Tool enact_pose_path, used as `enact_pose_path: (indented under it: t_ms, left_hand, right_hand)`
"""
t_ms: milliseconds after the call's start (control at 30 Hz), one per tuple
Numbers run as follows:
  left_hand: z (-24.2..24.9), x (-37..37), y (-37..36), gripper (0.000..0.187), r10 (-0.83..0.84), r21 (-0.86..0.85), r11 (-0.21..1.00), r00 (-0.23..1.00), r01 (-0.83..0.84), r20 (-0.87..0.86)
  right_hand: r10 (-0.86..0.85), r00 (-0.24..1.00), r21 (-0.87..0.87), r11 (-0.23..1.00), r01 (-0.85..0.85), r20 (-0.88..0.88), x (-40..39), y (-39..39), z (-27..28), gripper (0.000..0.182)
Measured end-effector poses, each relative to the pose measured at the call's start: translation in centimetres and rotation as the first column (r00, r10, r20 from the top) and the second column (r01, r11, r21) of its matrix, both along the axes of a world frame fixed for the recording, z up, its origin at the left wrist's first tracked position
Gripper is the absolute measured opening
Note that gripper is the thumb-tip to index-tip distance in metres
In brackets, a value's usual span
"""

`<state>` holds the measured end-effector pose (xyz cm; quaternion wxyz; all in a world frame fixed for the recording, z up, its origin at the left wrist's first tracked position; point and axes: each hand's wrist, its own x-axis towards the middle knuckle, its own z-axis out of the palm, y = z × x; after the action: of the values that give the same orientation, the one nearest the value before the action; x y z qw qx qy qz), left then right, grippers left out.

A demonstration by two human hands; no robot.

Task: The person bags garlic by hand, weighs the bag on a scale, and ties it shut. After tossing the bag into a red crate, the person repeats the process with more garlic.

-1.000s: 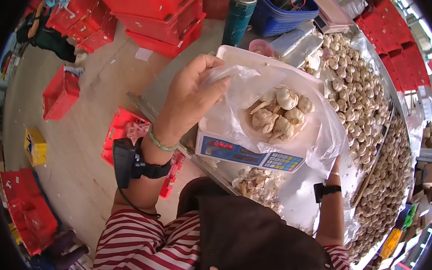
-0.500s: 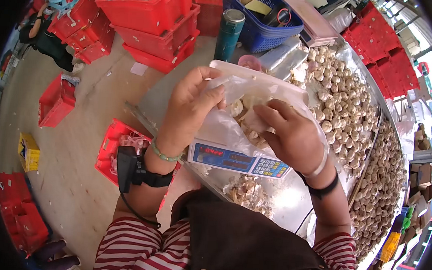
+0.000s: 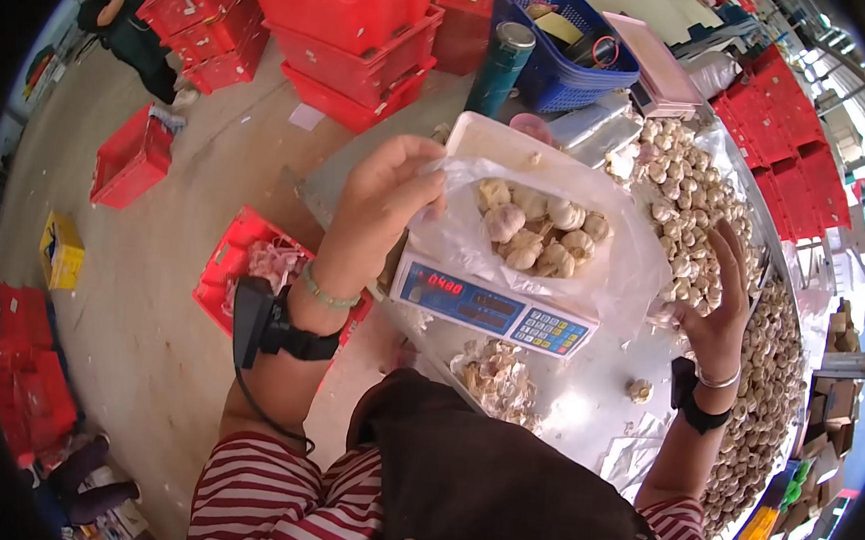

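A clear plastic bag [image 3: 633, 246] holding several garlic bulbs [image 3: 522, 246] lies on the white digital scale [image 3: 496, 317], whose red display appears to read 0.430. The rim of this bag is pinched in my left hand [image 3: 390, 189], at the scale's left side. My right hand [image 3: 718, 315] is to the right of the scale with thumb and fingers spread and nothing visible between them. It is near the large pile of loose garlic [image 3: 686, 202]. One single bulb [image 3: 639, 390] sits on the metal table below that hand.
Garlic skins [image 3: 498, 380] lie in front of the scale. Behind it are a green flask [image 3: 500, 69] and a blue basket [image 3: 556, 78]. Red crates [image 3: 357, 59] stand stacked at the back left, with another red crate [image 3: 227, 266] beside the table. A person [image 3: 138, 39] stands far left.
My right hand has come out of the bag and moved right, its fingers now spread. The bulbs in the bag are uncovered. My left hand keeps its hold on the bag.
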<state>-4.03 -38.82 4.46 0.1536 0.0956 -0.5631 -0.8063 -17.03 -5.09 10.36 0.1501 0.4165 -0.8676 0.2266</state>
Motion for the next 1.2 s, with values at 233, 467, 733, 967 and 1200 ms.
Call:
enact_pose_path:
  t_ms: [233,467,733,967,1200]
  left_hand:
    - [1.9,-0.2,1.8,0.022,-0.002,0.072,0.997,0.994,0.01,-0.11]
    - [7.5,0.1,5.6,0.019,-0.126,0.207,0.953,0.912,0.221,-0.39]
    - [6.0,1.2,18.1,0.016,-0.243,0.563,0.665,0.856,0.49,-0.457]
    - [-5.6,4.0,29.4,0.006,-0.638,0.711,0.54,0.77,0.45,-0.003]
    - [-7.3,4.1,38.1,0.023,-0.858,0.448,0.455,0.513,0.769,-0.008]
  right_hand:
    - [0.342,0.939,0.799,0.552,-0.239,0.044,0.9,-4.6,-2.1,0.055]
    - [0.357,0.887,0.368,0.898,-0.241,-0.291,-0.2,7.3,4.5,0.018]
    - [-0.205,0.973,-0.562,0.795,0.23,0.109,7.3,18.2,2.0,0.008]
    - [-0.097,0.58,-0.341,0.726,0.597,0.809,13.3,23.5,-5.6,0.031]
    - [-0.059,0.925,-0.297,0.938,0.18,0.376,17.7,20.6,-7.7,0.08]
